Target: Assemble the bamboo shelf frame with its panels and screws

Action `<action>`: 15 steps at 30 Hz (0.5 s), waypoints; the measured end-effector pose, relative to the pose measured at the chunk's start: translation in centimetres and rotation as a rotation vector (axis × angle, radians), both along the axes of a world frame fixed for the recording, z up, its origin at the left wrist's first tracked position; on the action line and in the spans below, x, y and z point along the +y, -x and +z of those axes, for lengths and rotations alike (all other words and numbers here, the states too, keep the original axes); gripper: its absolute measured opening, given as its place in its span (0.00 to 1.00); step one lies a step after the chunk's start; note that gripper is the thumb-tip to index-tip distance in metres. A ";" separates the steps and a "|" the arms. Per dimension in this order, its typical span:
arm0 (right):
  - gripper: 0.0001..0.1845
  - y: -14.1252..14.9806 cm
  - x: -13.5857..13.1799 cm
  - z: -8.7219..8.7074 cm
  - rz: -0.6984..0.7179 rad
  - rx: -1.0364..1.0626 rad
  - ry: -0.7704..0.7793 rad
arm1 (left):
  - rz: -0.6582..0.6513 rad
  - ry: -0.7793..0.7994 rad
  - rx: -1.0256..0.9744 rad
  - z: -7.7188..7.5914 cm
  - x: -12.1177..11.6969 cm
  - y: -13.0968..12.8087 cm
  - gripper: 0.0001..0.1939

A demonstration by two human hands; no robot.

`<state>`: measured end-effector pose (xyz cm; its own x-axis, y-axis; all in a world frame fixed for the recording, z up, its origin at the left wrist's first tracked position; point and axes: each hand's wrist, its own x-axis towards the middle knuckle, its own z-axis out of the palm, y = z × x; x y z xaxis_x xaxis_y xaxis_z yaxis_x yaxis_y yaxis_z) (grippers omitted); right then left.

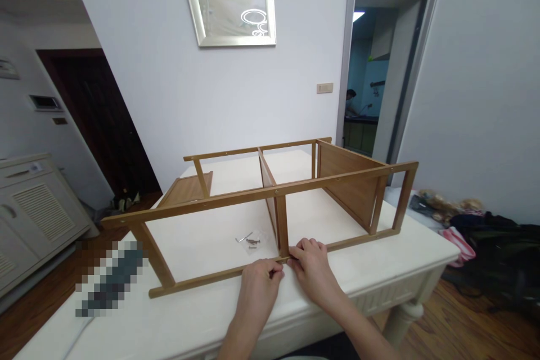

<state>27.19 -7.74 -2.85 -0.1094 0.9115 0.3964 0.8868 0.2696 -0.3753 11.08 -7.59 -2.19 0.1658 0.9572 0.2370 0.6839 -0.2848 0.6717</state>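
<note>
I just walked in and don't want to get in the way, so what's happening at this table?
A person has both hands at a slatless wooden frame lying on its side on the white table. The left hand and right hand meet the near lower rail around the foot of the middle post. Whether the fingers pinch something small is unclear. Small metal pieces lie behind the rail.

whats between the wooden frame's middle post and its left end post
Between the middle post and left end post, a bent metal tool and small screws lie on the table, in the head view.
</note>
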 end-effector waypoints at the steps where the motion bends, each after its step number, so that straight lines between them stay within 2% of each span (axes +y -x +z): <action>1: 0.08 0.0 0.0 0.0 -0.002 -0.003 -0.001 | 0.014 0.009 0.004 0.1 0.0 -0.1 0.08; 5: 0.07 0.0 0.0 -0.1 -0.004 -0.030 -0.020 | 0.049 0.025 0.020 0.0 0.1 -0.6 0.07; 12: 0.08 0.0 -0.1 0.1 0.011 -0.018 -0.033 | 0.102 -0.089 0.066 -0.6 -0.1 -1.2 0.07; 15: 0.09 0.0 -0.2 0.4 0.017 -0.006 -0.022 | 0.078 -0.112 0.076 -0.6 -0.3 -1.3 0.09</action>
